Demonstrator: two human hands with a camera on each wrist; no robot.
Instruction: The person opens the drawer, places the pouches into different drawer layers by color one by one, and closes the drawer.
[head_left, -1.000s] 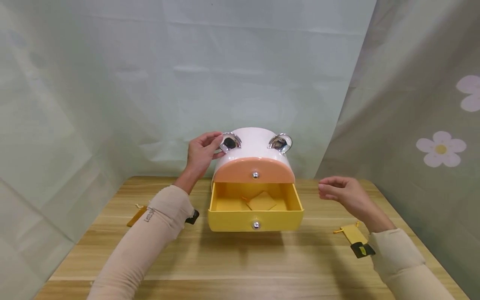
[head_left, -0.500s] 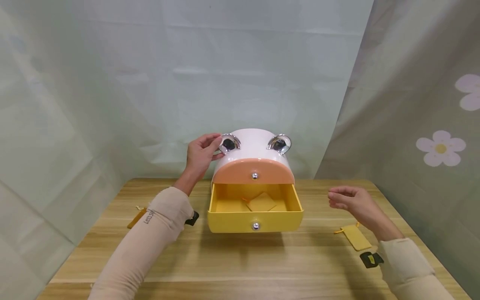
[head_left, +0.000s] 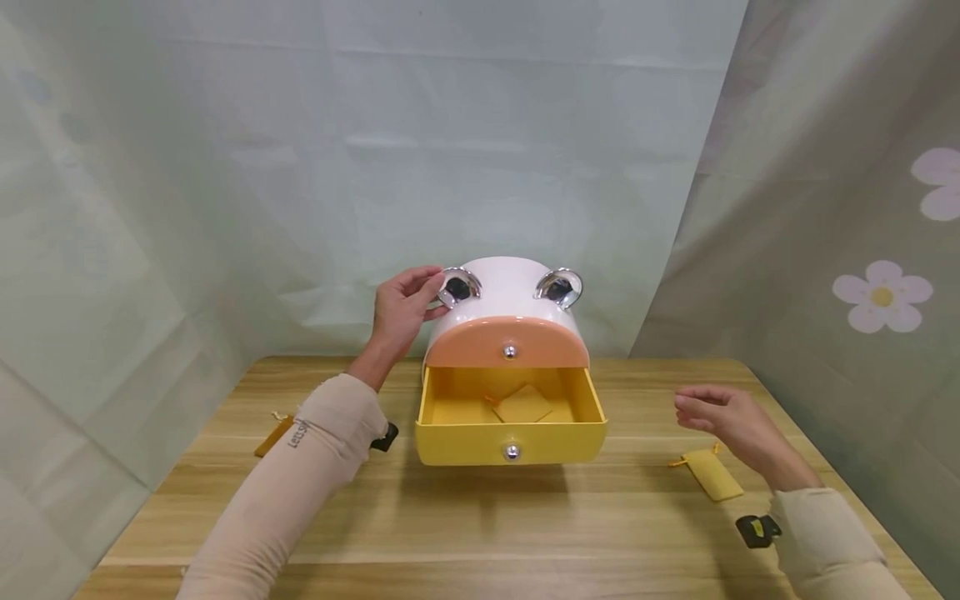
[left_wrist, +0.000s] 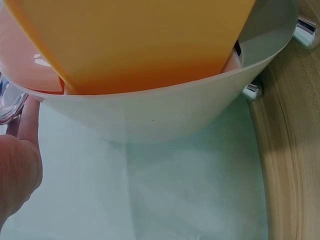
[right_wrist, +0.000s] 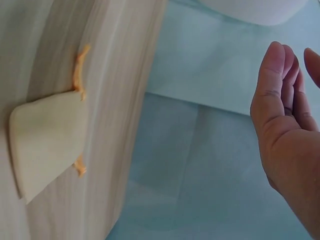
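A small storage box (head_left: 507,312) with a white rounded body, two shiny chrome ears and a peach upper front stands near the back edge of the wooden table (head_left: 480,525), close to the pale green cloth backdrop (head_left: 300,167). Its lower yellow drawer (head_left: 510,417) is pulled out toward the person, so its inside lies open to view from above; a small yellow pouch (head_left: 523,404) lies flat on the drawer floor, roughly in the middle. The left hand (head_left: 401,310) rests against the upper left side of the box, fingertips touching the white shell just beside the left chrome ear (head_left: 458,286). The fingers are gently bent against the surface rather than closed round anything, a placement that looks suited to bracing the light box so it does not slide while the drawer is out. In the left wrist view the fingers (left_wrist: 27,120) lie along the curved white wall, with the orange underside of the drawer above. The right hand (head_left: 723,417) hovers in the air to the right of the drawer, well apart from it, palm turned inward and fingers relaxed and nearly straight, holding nothing. It is above and just beside a second yellow pouch (head_left: 711,473) that lies flat on the table with its drawstring trailing to the left; the right wrist view shows this pouch (right_wrist: 45,140) apart from the hand. A third pouch (head_left: 273,433) lies on the left, partly hidden by the left sleeve (head_left: 300,467).
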